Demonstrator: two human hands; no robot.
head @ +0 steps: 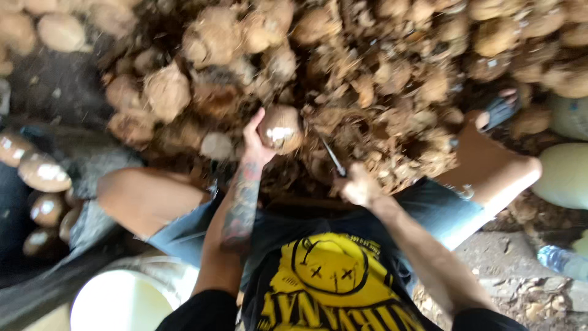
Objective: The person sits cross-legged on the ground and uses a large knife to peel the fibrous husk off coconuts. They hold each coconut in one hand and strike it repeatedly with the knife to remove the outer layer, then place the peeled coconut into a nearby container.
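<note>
Coconut (280, 129), brown and husky with a pale scraped patch, sits just above frame centre, held up in front of the person's knees. Left hand (254, 142) grips it from the 9 o'clock side, fingers (252, 122) curled closed around the shell, thumb side toward the camera; forearm is tattooed. Right hand (358, 187) at 4 o'clock of the coconut, a little apart from it, fingers closed around the handle of a thin knife (334, 158) whose blade points up toward 11 o'clock, tip near the coconut's lower right edge; contact between blade and shell cannot be told, frame is motion blurred. Behind the coconut from 9 through 12 to 3 o'clock, big heap of coconuts and loose husk fibre (367, 67) fills the upper frame. Person's bare knees (144, 199) spread at 8 and 3 o'clock of the coconut, denim shorts, black shirt with a yellow face print at 6 o'clock. Row of cut coconuts (43, 175) showing pale ends far out at 9 o'clock. White bucket (122, 303) at 7 o'clock by the frame bottom. Pale green rounded objects (566, 175) at 3 o'clock at the right edge, clear plastic bottle (563, 260) on the ground at 4 o'clock.
</note>
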